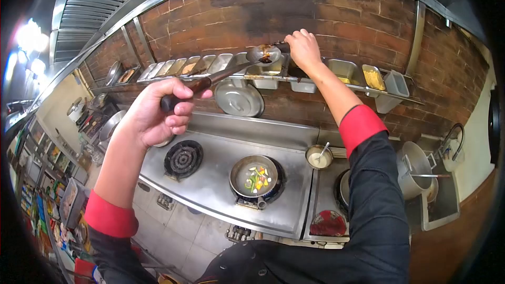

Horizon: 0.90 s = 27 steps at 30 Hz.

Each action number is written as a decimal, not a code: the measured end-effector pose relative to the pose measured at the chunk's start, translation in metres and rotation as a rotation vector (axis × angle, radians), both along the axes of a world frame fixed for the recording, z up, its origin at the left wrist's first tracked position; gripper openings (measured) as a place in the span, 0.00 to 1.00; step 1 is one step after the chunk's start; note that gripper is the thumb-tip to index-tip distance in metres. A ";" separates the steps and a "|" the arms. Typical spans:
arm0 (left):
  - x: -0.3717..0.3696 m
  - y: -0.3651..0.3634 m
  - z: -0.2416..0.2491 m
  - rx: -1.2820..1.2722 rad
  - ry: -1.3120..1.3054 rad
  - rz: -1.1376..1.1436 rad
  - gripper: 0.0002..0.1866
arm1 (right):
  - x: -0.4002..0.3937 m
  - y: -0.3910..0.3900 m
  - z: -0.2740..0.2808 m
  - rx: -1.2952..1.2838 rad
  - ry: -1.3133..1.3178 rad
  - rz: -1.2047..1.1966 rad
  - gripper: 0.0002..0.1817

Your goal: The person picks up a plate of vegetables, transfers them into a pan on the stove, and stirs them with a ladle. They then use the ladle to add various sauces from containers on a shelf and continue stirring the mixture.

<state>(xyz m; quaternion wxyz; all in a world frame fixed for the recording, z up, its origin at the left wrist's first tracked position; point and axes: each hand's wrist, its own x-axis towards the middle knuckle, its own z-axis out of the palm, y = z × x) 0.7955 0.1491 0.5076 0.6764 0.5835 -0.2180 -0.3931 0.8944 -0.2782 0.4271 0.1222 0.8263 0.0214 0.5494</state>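
Observation:
My left hand (160, 113) is closed around the dark handle of a metal ladle (231, 71), held up over the stove. Dark brown liquid lies in the ladle's bowl, at the level of the wall shelf. Close to that bowl, my right hand (304, 47) grips a dark bottle (283, 47), tilted with its mouth toward the ladle; most of the bottle is hidden. Below both hands, a frying pan (239, 179) sits on a burner. Chopped vegetables (258, 179) in green, yellow, red and white lie in it.
A shelf rail (357, 87) carries several metal ingredient trays along the brick wall. A round lid (236, 100) hangs beneath it. Left of the pan is another burner (183, 158). On the right are a small sauce bowl (319, 156), a red cloth (328, 223) and a large pot (413, 171).

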 end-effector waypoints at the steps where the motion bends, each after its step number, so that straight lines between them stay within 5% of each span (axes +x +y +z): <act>1: -0.001 0.001 0.001 -0.003 0.000 0.007 0.21 | 0.002 0.002 -0.002 0.016 -0.080 0.080 0.09; 4: 0.000 0.001 0.000 -0.044 -0.003 0.008 0.20 | 0.004 0.003 -0.010 -0.013 0.056 -0.077 0.07; 14: 0.005 0.012 -0.006 0.017 -0.013 0.023 0.21 | 0.007 0.017 -0.007 0.021 -0.052 0.092 0.08; 17: 0.006 0.010 -0.008 0.002 0.036 0.084 0.28 | 0.008 0.011 -0.005 0.031 0.186 -0.082 0.09; 21: 0.005 0.018 -0.018 0.027 -0.052 0.058 0.27 | 0.017 0.011 0.008 0.245 0.130 -0.046 0.08; 23: 0.007 0.024 -0.023 -0.030 -0.023 0.037 0.23 | 0.013 0.013 0.020 0.587 0.166 -0.059 0.08; 27: -0.010 0.039 -0.025 -0.020 -0.076 0.070 0.24 | 0.023 -0.001 0.023 0.719 0.144 -0.140 0.10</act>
